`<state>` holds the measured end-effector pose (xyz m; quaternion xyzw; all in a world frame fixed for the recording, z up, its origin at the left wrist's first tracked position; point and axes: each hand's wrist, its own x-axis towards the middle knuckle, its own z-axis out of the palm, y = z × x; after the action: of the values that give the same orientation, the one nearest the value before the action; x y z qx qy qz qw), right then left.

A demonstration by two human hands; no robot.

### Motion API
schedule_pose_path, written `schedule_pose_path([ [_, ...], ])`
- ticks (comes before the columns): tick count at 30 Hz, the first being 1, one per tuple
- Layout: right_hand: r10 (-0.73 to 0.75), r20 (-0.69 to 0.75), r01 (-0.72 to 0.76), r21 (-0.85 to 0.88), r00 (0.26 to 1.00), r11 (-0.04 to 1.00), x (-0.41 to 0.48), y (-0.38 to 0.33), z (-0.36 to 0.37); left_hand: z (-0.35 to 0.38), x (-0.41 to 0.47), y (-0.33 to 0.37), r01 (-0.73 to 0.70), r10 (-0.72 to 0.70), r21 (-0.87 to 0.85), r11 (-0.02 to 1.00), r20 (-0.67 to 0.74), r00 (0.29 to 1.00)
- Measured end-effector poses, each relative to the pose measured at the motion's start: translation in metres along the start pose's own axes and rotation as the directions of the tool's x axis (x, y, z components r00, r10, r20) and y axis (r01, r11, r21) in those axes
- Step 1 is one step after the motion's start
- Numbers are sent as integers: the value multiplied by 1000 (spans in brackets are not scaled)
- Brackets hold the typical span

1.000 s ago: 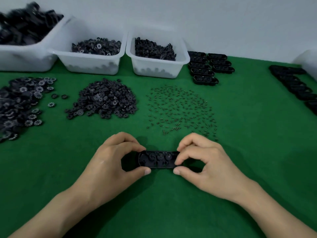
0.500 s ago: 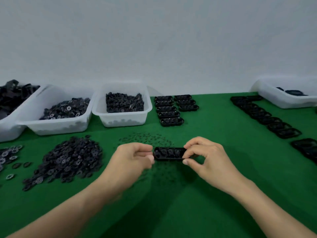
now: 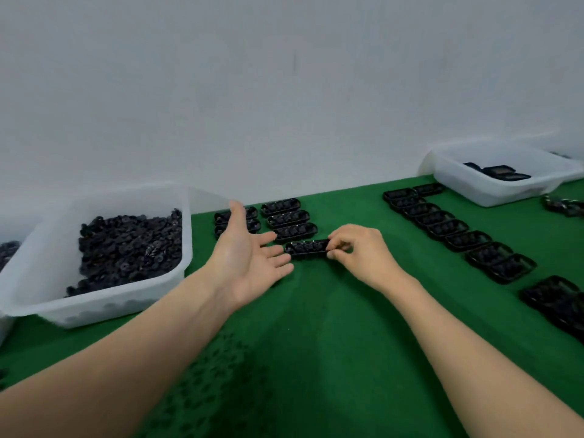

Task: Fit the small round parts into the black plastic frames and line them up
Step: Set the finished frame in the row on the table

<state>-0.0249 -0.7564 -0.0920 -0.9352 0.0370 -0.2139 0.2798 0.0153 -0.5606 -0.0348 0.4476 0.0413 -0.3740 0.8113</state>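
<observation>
Fingers of right hand (image 3: 357,252) pinch black frame (image 3: 306,248); left hand (image 3: 249,260) is spread open just beside it.

Both bare arms stretch forward, toward 12 o'clock.
The left grip (image 3: 249,257) is spread flat with the palm showing; the right grip (image 3: 360,251) pinches a black frame (image 3: 305,248) with curled fingers.

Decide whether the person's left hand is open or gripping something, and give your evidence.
Open. The left hand shows its palm, fingers straight, holding nothing; the right hand alone pinches the black frame.
</observation>
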Motion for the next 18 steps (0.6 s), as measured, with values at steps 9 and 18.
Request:
schedule_pose_path([
  [9,-50,-2,50,21,999,999,14,12,19,0,22,-3,4,-2,103,995,-14,1000],
  [18,-73,-55,69,-69,996,995,4,2,19,4,14,-3,-19,23,145,989,-25,999],
])
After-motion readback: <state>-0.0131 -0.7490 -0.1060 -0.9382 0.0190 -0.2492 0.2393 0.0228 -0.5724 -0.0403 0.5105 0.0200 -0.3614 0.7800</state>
